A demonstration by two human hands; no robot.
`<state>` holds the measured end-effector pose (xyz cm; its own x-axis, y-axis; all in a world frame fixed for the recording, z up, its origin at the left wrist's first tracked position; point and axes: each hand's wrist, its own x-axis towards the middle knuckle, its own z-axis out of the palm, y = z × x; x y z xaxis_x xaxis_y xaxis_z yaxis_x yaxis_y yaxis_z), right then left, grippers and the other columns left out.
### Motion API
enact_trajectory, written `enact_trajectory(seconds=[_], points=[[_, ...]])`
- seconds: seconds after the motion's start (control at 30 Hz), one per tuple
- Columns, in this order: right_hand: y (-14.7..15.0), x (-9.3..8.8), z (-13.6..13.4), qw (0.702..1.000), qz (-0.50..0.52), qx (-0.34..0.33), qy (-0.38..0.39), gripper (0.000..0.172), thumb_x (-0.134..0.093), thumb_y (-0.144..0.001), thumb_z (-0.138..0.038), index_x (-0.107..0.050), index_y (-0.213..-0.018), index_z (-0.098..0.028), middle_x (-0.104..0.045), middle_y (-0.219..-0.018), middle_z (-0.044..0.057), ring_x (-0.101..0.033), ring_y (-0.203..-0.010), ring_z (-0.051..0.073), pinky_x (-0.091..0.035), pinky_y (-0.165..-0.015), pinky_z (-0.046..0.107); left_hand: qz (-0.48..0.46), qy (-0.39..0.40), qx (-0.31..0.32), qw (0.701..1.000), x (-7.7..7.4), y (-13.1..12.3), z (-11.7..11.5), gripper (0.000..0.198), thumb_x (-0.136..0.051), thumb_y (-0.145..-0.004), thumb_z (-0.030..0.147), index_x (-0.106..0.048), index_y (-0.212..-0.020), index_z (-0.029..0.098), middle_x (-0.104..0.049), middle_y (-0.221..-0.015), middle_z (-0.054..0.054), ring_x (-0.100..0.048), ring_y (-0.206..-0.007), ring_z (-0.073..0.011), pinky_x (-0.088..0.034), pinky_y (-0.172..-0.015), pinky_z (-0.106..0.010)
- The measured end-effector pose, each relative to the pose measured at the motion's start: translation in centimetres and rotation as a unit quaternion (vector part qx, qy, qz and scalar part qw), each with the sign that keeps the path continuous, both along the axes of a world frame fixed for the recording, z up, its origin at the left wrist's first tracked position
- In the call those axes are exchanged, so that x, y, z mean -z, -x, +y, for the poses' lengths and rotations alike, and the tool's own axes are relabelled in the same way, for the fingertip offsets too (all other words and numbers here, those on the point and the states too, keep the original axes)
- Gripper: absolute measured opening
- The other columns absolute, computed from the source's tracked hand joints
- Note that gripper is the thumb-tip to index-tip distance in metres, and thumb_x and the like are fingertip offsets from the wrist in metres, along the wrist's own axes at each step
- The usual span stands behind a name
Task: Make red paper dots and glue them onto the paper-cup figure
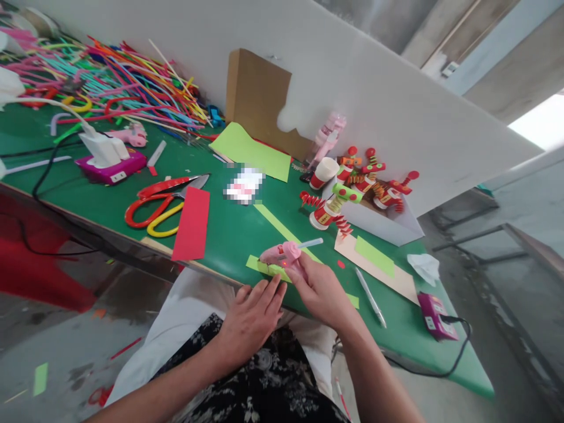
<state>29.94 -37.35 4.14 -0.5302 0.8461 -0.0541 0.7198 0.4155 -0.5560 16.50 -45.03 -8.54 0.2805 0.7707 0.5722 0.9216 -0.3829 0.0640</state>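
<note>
My right hand (321, 288) is wrapped around a pink hot glue gun (282, 254), with a pale glue stick (311, 242) poking out of its back. The gun's nozzle points left, over a short light-green paper strip (254, 263) near the front edge of the table. At that edge my left hand (255, 314) lies flat with fingers stretched out, its fingertips by the strip's lower side; whether they press on it I cannot tell. A longer green strip (282, 226) runs diagonally behind the gun.
Left lie red-and-yellow scissors (152, 202), a red card (192, 223) and a purple power socket (112, 167). Paper-cup figures (325, 214) stand around a white box (388, 226). A white pen (371, 298) and a second purple socket (437, 317) lie right. Pipe cleaners (132, 88) pile up behind.
</note>
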Motion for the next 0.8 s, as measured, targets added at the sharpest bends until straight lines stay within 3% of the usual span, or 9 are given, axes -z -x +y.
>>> enact_trajectory(seconds=[0.27, 0.47, 0.8], points=[[0.89, 0.04, 0.21, 1.0, -0.007, -0.013, 0.002, 0.029, -0.043, -0.101, -0.032, -0.061, -0.119, -0.02, -0.075, -0.096, 0.01, -0.07, -0.087, 0.026, -0.048, -0.075, 0.031, -0.028, -0.019, 0.008, 0.999, -0.16, -0.01, 0.12, 0.036, -0.05, -0.096, 0.031, -0.066, -0.124, 0.015, -0.071, -0.124, -0.01, -0.057, -0.11, -0.0237, -0.039, -0.088, -0.037], [0.58, -0.27, 0.12, 1.0, -0.004, -0.015, 0.005, 0.027, -0.043, -0.101, -0.032, -0.063, -0.117, -0.022, -0.075, -0.094, 0.008, -0.07, -0.087, 0.025, -0.048, -0.075, 0.03, -0.019, -0.017, 0.004, 1.0, -0.51, -0.04, 0.18, 0.035, -0.05, -0.096, 0.031, -0.065, -0.124, 0.018, -0.069, -0.127, -0.01, -0.058, -0.107, -0.0229, -0.039, -0.087, -0.036], [0.91, -0.01, -0.14, 1.0, -0.003, -0.019, 0.02, 0.028, -0.044, -0.101, -0.03, -0.061, -0.12, -0.019, -0.075, -0.098, 0.01, -0.07, -0.091, 0.025, -0.048, -0.077, 0.03, -0.018, -0.021, 0.0, 1.0, -0.04, -0.12, 0.16, 0.036, -0.052, -0.095, 0.032, -0.064, -0.125, 0.017, -0.07, -0.123, -0.012, -0.056, -0.11, -0.0241, -0.041, -0.087, -0.037]])
